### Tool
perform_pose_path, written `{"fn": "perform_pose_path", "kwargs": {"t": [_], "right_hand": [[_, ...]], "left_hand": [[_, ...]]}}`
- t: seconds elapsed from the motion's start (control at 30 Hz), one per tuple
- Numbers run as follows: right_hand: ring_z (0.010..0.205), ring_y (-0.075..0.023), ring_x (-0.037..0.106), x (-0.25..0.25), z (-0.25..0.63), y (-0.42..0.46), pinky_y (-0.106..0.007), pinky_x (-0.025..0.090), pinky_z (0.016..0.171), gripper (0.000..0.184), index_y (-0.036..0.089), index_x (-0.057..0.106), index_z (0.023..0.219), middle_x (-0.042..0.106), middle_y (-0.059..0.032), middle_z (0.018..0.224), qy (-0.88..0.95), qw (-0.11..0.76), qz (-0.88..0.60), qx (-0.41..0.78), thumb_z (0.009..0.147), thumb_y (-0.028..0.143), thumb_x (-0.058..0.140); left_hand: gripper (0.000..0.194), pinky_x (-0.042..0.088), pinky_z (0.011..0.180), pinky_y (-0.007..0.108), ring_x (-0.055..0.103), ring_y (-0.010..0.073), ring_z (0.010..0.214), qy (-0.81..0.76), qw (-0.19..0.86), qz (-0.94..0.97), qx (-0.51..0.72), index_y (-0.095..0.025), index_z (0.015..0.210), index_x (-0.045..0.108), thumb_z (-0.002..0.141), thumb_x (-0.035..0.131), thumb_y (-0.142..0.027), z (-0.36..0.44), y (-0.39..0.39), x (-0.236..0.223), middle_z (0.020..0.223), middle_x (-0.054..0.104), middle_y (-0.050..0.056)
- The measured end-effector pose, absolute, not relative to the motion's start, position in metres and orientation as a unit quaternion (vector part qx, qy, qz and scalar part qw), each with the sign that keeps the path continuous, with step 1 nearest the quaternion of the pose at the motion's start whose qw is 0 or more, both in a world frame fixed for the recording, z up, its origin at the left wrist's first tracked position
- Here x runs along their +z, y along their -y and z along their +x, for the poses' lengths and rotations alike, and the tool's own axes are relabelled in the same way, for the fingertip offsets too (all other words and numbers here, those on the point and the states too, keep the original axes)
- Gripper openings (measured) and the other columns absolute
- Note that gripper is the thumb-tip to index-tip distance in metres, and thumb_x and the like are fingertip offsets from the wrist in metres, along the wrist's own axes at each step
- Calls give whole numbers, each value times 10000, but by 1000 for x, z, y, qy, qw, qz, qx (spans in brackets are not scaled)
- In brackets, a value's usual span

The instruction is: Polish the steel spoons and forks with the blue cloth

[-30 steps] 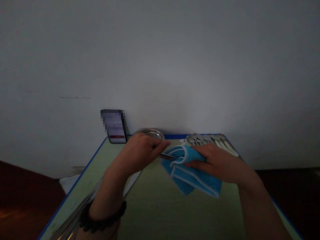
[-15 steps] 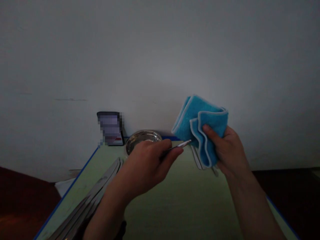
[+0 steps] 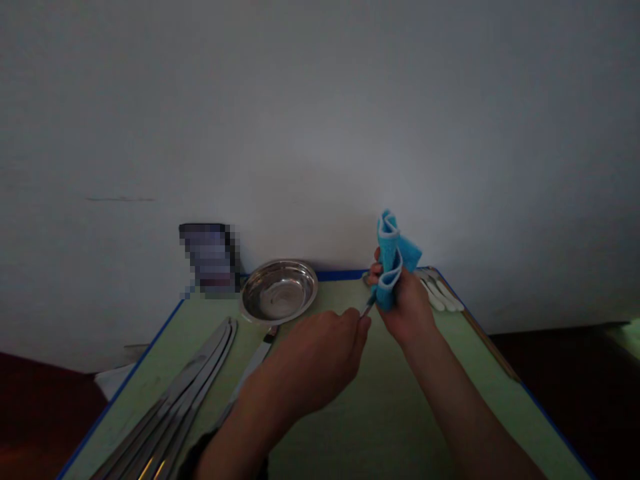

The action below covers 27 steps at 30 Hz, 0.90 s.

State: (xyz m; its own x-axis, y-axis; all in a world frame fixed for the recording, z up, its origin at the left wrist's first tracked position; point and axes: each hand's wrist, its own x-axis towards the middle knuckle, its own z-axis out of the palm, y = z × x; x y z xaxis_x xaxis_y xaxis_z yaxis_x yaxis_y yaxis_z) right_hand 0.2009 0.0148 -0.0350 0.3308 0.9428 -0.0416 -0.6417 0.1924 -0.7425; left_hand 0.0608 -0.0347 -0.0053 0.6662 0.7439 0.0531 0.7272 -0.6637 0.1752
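Note:
My left hand (image 3: 315, 357) is closed in a pinch on the handle of a thin metal utensil (image 3: 367, 309), over the middle of the green table (image 3: 350, 427). The utensil's far end is hidden inside a folded blue cloth (image 3: 393, 263). My right hand (image 3: 407, 307) is wrapped round that cloth and squeezes it about the utensil, a little above the table's far side. What kind of utensil it is I cannot tell.
A steel bowl (image 3: 279, 290) stands at the far edge. Several knives (image 3: 185, 393) lie in a row at the left, one more knife (image 3: 253, 367) beside them. White-handled spoons (image 3: 443, 293) lie at the far right. A phone (image 3: 207, 257) leans on the wall.
The right hand went from low on the table up into the air with the cloth, then came down bunching it tightly round the utensil. The left hand drew back toward me.

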Motion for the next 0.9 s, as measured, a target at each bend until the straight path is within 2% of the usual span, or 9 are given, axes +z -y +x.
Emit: {"fn": "perform_pose_path", "kwargs": {"t": [0.07, 0.13, 0.23, 0.37, 0.4, 0.47, 0.57, 0.67, 0.9], "right_hand": [[497, -75, 529, -35, 204, -13, -198, 446, 501, 171, 199, 617, 769, 600, 57, 591, 288, 725, -365, 507, 722, 364, 625], [560, -87, 570, -34, 211, -10, -221, 477, 581, 194, 209, 637, 855, 645, 43, 676, 376, 672, -381, 511, 731, 358, 626], [690, -113, 619, -31, 225, -3, -245, 490, 676, 210, 210, 645, 919, 681, 15, 809, 517, 514, -393, 560, 755, 336, 606], [709, -128, 630, -23, 229, 7, -233, 495, 641, 243, 197, 644, 971, 688, 4, 855, 695, 225, -340, 592, 754, 300, 603], [707, -131, 629, -21, 227, 10, -232, 493, 633, 248, 195, 641, 984, 688, 2, 859, 721, 178, -322, 588, 763, 296, 590], [711, -133, 623, -16, 223, 13, -230, 487, 635, 239, 189, 636, 984, 683, 0, 856, 759, 141, -312, 554, 781, 296, 567], [686, -124, 607, -10, 221, 16, -217, 474, 619, 188, 196, 636, 924, 669, 12, 809, 791, 181, -355, 464, 785, 304, 569], [671, -118, 606, -7, 222, 15, -205, 467, 598, 144, 211, 636, 872, 667, 27, 782, 769, 276, -418, 396, 785, 311, 578], [675, -130, 608, -22, 203, 9, -221, 466, 602, 186, 205, 651, 860, 680, 21, 759, 611, 510, -481, 368, 770, 358, 594]], "left_hand": [[428, 351, 513, 272, 516, 144, 518, -400, 95, 908, 76, -179, 762, 543, 934, 191, -352, 47, 34, 4, 606, 561, 11], [439, 362, 526, 253, 522, 131, 542, -412, 131, 898, 82, -185, 727, 556, 919, 237, -417, 29, 29, 14, 623, 568, 3], [415, 353, 497, 216, 516, 110, 517, -438, 155, 879, 109, -177, 683, 585, 867, 366, -477, 0, 17, 23, 584, 567, -10], [356, 325, 445, 179, 491, 86, 468, -474, 180, 846, 164, -206, 736, 660, 818, 463, -490, -20, 5, 24, 526, 560, -42], [349, 314, 432, 172, 475, 78, 456, -467, 188, 848, 164, -205, 713, 661, 814, 475, -483, -21, 4, 23, 513, 549, -47], [352, 296, 416, 163, 447, 65, 440, -447, 207, 857, 152, -196, 649, 643, 811, 490, -468, -20, 3, 22, 491, 518, -54], [353, 291, 417, 160, 437, 60, 446, -425, 244, 863, 125, -187, 654, 610, 836, 461, -450, -16, 5, 22, 504, 496, -57], [365, 319, 451, 161, 447, 69, 484, -411, 276, 861, 117, -174, 674, 566, 878, 387, -418, -15, 9, 22, 543, 489, -48], [393, 339, 483, 191, 431, 92, 503, -423, 280, 849, 148, -168, 656, 500, 900, 307, -408, -14, 8, 25, 541, 437, -43]]}}
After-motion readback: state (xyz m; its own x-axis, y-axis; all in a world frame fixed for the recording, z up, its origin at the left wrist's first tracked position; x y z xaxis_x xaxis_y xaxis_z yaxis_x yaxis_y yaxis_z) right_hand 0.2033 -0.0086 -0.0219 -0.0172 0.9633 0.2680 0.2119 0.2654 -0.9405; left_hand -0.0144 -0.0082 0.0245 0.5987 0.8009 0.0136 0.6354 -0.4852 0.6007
